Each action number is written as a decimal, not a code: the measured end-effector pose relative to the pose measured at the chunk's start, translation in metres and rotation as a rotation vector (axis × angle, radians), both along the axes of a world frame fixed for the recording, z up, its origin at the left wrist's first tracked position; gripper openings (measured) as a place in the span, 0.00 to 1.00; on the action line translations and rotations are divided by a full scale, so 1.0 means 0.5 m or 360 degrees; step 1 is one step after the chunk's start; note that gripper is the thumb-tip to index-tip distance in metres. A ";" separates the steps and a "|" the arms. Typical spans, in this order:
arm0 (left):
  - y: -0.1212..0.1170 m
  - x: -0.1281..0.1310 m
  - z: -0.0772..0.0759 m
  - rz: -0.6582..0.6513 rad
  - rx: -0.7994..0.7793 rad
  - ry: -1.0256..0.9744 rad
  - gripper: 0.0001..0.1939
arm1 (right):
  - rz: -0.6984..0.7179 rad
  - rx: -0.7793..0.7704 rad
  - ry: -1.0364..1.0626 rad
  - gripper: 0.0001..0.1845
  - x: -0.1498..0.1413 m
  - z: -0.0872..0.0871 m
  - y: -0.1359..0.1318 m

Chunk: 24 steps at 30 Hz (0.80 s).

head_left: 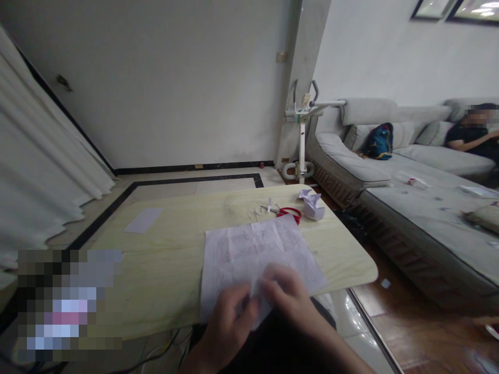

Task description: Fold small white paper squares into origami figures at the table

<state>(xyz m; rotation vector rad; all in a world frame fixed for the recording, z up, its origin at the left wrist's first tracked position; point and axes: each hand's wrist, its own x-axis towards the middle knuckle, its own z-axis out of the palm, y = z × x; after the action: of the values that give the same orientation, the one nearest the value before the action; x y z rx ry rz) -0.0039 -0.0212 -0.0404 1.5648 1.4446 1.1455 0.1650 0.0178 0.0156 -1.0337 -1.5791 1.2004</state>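
Note:
A large creased printed sheet of paper [249, 244] lies on the table, its near edge reaching toward my lap. Over that near part, my left hand [236, 314] is closed, thumb and fingers pinching a white piece of paper [255, 285]. My right hand [284, 288] faces it, fingers curled on the same paper and smeared by motion. Whether this piece is separate from the sheet I cannot tell. Red-handled scissors [289, 212] rest just beyond the sheet, beside thin paper strips [255, 212]. Folded paper shapes [313, 205] stand to their right.
The pale wooden table [163, 280] carries a small paper piece [143, 220] at its left. A blurred-out patch [70, 306] covers the lower left. On the right, a grey sofa [424, 200] holds a blue backpack [380, 141] and a seated person [473, 137]. White exercise equipment [302, 140] stands behind the table.

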 end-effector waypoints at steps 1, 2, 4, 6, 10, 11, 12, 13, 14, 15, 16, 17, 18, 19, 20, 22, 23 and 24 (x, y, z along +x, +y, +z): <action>-0.001 0.002 0.003 -0.0022 -0.0019 -0.0004 0.14 | 0.0005 -0.0002 0.0002 0.13 0.000 0.001 0.001; -0.002 0.005 0.005 -0.0042 -0.0047 -0.0014 0.14 | 0.0013 0.0002 0.0008 0.12 0.000 0.003 0.001; -0.005 0.010 0.010 -0.0066 -0.0120 -0.0053 0.15 | 0.0045 0.0020 0.0019 0.12 0.001 0.004 0.003; -0.005 0.012 0.013 0.0011 -0.0198 -0.0111 0.15 | 0.0077 0.0011 0.0026 0.12 0.004 0.003 0.005; 0.006 0.008 0.023 0.0192 -0.0240 -0.0125 0.14 | 0.0059 -0.0030 0.0062 0.09 0.008 -0.006 0.013; 0.009 0.007 0.027 0.0134 -0.0225 -0.0093 0.13 | 0.0051 -0.0028 0.0070 0.09 0.008 -0.008 0.014; 0.011 0.007 0.030 0.0055 -0.0202 -0.0063 0.12 | 0.0045 -0.0023 0.0075 0.08 0.007 -0.009 0.015; 0.011 0.008 0.034 -0.0012 -0.0183 -0.0040 0.13 | 0.0037 -0.0022 0.0079 0.08 0.007 -0.010 0.015; 0.010 0.010 0.037 -0.0045 -0.0173 -0.0031 0.13 | 0.0027 -0.0022 0.0085 0.09 0.006 -0.011 0.015; 0.008 0.012 0.039 -0.0045 -0.0177 -0.0035 0.13 | 0.0018 -0.0024 0.0093 0.09 0.004 -0.011 0.015; 0.005 0.014 0.041 -0.0015 -0.0189 -0.0048 0.13 | 0.0013 -0.0028 0.0103 0.10 0.003 -0.012 0.014; 0.003 0.016 0.043 0.0026 -0.0207 -0.0067 0.14 | 0.0011 -0.0033 0.0116 0.10 0.002 -0.013 0.014; 0.002 0.018 0.045 0.0049 -0.0231 -0.0087 0.14 | 0.0010 -0.0045 0.0134 0.10 0.001 -0.015 0.013; 0.002 0.019 0.048 0.0028 -0.0257 -0.0105 0.15 | 0.0005 -0.0064 0.0159 0.11 0.001 -0.016 0.013; 0.004 0.020 0.052 -0.0011 -0.0285 -0.0119 0.14 | -0.0003 -0.0089 0.0192 0.11 0.000 -0.018 0.012; 0.014 0.022 0.062 -0.0076 -0.0357 -0.0159 0.12 | -0.0039 -0.0151 0.0258 0.13 0.000 -0.020 0.012; 0.020 0.023 0.067 -0.0081 -0.0409 -0.0194 0.12 | -0.0058 -0.0178 0.0281 0.13 0.000 -0.021 0.013; 0.027 0.024 0.073 -0.0055 -0.0462 -0.0243 0.13 | -0.0070 -0.0196 0.0296 0.13 0.000 -0.021 0.013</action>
<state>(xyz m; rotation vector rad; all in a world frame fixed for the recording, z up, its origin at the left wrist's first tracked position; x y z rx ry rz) 0.0082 -0.0079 -0.0041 1.2693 1.4057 0.9639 0.1653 0.0244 0.0048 -0.9985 -1.3467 1.3366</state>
